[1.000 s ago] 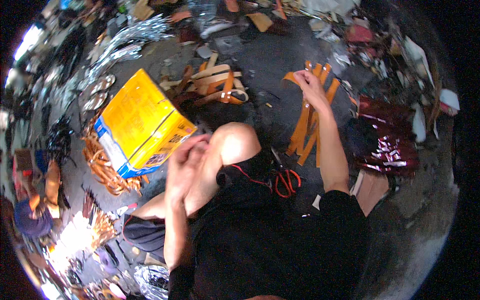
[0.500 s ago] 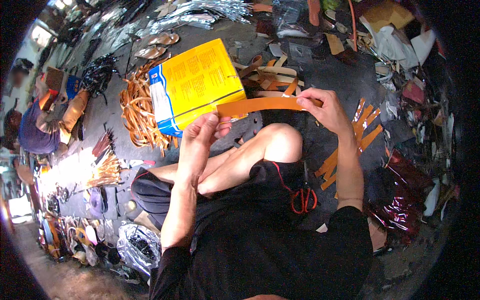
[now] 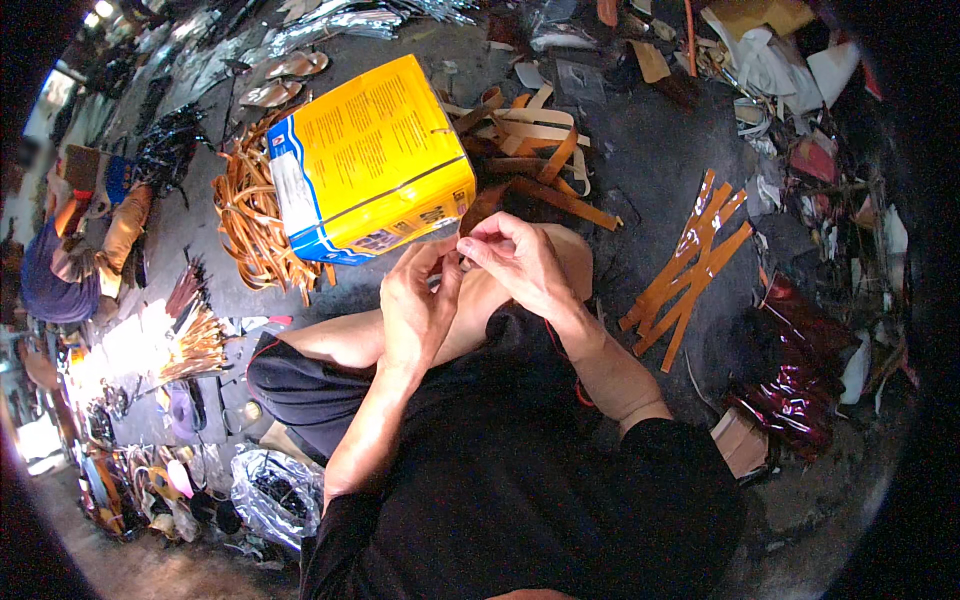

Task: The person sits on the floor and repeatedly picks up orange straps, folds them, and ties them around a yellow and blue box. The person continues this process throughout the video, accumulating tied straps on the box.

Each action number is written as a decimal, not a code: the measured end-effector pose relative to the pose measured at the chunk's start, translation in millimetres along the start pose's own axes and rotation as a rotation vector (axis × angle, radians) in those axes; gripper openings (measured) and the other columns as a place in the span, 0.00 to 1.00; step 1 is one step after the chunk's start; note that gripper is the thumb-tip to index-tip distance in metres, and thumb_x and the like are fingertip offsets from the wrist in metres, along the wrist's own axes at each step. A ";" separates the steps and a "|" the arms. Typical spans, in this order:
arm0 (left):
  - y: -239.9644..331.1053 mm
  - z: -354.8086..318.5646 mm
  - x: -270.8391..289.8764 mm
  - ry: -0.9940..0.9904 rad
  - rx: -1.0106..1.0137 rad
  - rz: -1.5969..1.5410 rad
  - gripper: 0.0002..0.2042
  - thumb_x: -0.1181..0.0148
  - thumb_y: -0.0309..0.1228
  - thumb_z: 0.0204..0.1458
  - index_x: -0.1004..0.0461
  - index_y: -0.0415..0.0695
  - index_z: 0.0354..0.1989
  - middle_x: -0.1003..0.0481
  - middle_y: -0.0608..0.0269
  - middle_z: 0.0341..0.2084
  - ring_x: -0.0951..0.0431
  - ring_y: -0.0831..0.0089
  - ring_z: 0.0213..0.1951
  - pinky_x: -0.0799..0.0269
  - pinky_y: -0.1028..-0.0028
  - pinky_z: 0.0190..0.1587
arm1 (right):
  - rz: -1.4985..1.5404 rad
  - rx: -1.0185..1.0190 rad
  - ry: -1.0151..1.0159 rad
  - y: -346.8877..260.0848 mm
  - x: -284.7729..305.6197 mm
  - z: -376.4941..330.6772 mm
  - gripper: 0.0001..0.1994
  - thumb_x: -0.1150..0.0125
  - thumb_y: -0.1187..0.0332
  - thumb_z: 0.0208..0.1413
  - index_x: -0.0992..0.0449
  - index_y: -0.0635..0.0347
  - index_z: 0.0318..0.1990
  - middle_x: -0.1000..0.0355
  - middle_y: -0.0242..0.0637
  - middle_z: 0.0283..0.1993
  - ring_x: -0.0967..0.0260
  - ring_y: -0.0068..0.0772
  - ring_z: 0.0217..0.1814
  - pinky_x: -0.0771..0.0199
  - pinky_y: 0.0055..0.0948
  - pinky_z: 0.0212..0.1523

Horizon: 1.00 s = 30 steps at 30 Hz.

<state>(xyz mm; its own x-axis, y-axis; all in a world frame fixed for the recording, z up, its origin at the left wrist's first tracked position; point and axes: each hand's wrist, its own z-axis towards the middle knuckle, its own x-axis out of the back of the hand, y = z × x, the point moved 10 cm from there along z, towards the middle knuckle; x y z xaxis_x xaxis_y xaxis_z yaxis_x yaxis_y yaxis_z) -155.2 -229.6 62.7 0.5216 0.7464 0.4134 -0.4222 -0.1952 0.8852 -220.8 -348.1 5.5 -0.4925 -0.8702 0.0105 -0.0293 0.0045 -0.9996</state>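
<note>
I sit on a dark floor with one knee raised. My left hand (image 3: pixel 420 305) and my right hand (image 3: pixel 515 262) meet above the knee, both pinching one end of a brown leather strip (image 3: pixel 480 205). The strip rises from the fingers toward the corner of a yellow and blue cardboard box (image 3: pixel 365 160) just beyond my hands. Most of the strip is hidden behind the fingers.
A heap of orange-brown loops (image 3: pixel 250 215) lies left of the box. Tan and brown strips (image 3: pixel 540 150) are piled behind it, and a fan of orange strips (image 3: pixel 690 265) lies to the right. A shiny dark red bag (image 3: pixel 800 385) sits at right. Sandals and scraps ring the floor.
My right hand brought the strip in from the orange pile on the right. The long strip, stretched between both hands before, is now bunched at the fingertips as the hands came together.
</note>
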 end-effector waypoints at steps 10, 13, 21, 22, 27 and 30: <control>-29.9 -2.9 -0.9 -0.068 0.200 -0.144 0.09 0.47 0.28 0.58 0.24 0.34 0.39 0.22 0.59 0.28 0.23 0.75 0.31 0.27 0.75 0.37 | 0.102 -0.061 -0.047 15.4 -11.0 3.2 0.05 0.42 0.73 0.57 0.26 0.66 0.37 0.25 0.34 0.32 0.30 0.19 0.34 0.26 0.22 0.37; -45.1 -0.2 -2.1 -0.150 0.266 -0.216 0.08 0.45 0.28 0.58 0.24 0.35 0.37 0.22 0.63 0.28 0.25 0.79 0.31 0.28 0.78 0.38 | -0.129 0.013 -0.117 -3.2 -14.8 0.9 0.04 0.44 0.75 0.58 0.27 0.68 0.37 0.26 0.34 0.35 0.28 0.22 0.37 0.25 0.22 0.40; -54.8 -1.2 -6.0 -0.176 0.322 -0.301 0.06 0.43 0.27 0.57 0.26 0.36 0.37 0.23 0.63 0.29 0.24 0.78 0.33 0.27 0.78 0.39 | -0.542 0.369 -0.076 -51.3 -19.0 -14.9 0.03 0.42 0.75 0.55 0.27 0.64 0.35 0.29 0.40 0.32 0.28 0.37 0.32 0.30 0.31 0.33; -54.6 -1.7 -7.3 -0.173 0.331 -0.349 0.07 0.42 0.27 0.56 0.26 0.35 0.37 0.22 0.62 0.29 0.23 0.79 0.33 0.27 0.78 0.38 | -0.578 0.390 -0.061 -54.1 -18.8 -16.6 0.03 0.42 0.75 0.54 0.27 0.63 0.35 0.29 0.41 0.32 0.29 0.39 0.32 0.30 0.32 0.32; -60.1 -4.0 -13.9 -0.183 0.363 -0.488 0.08 0.42 0.27 0.57 0.26 0.34 0.38 0.22 0.61 0.30 0.22 0.78 0.33 0.26 0.79 0.37 | -0.526 0.363 -0.065 -49.9 -14.2 -16.5 0.05 0.42 0.75 0.54 0.28 0.63 0.38 0.28 0.41 0.32 0.28 0.38 0.33 0.29 0.31 0.34; -58.9 -4.9 -17.1 -0.209 0.407 -0.579 0.07 0.43 0.27 0.57 0.26 0.34 0.38 0.22 0.62 0.30 0.23 0.79 0.33 0.26 0.79 0.38 | -0.383 0.240 -0.028 -41.8 -8.4 -15.8 0.06 0.42 0.75 0.55 0.28 0.65 0.40 0.27 0.39 0.34 0.27 0.31 0.36 0.27 0.27 0.39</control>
<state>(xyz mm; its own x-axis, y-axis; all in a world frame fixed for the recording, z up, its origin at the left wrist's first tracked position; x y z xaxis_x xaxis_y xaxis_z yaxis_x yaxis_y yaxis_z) -142.9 -227.8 2.4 0.7251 0.6725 -0.1485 0.2514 -0.0578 0.9661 -229.2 -333.1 47.6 -0.4619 -0.7997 0.3836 -0.0008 -0.4321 -0.9018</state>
